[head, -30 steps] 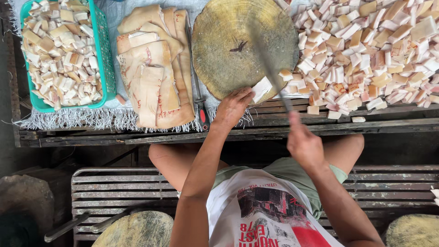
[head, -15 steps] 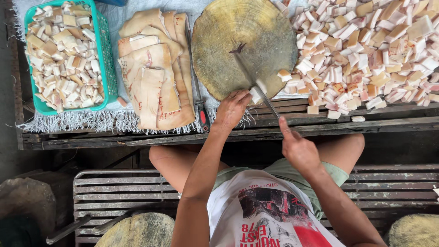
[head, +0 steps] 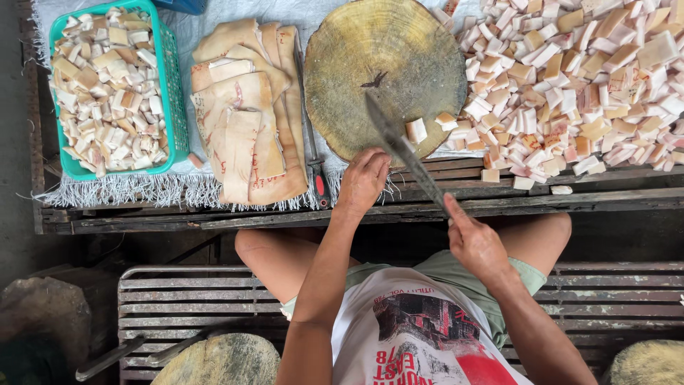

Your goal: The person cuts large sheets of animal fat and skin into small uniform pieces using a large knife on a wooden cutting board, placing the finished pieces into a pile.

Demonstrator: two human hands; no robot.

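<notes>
The right hand (head: 476, 242) is closed around the handle of a long cleaver (head: 402, 151), index finger laid along the handle toward the blade; the blade runs up and to the left, its tip over the round wooden chopping block (head: 385, 71); the left hand (head: 363, 178) sits at the near edge of the block, fingers curled together, and whether it pinches anything under them cannot be told; a few cut pale cubes (head: 415, 130) lie on the block just beside the blade, right of it; to the right of the block a large heap of similar cubes (head: 577, 78) spreads over the white cloth; to the left of the block lies a stack of flat pale slabs (head: 246, 107), and between the slabs and the block rests a second knife with a red-and-black handle (head: 315, 171); further left stands a green plastic basket (head: 173, 85) filled with more cubes; all of this sits on a dark slatted wooden bench (head: 214, 214).
</notes>
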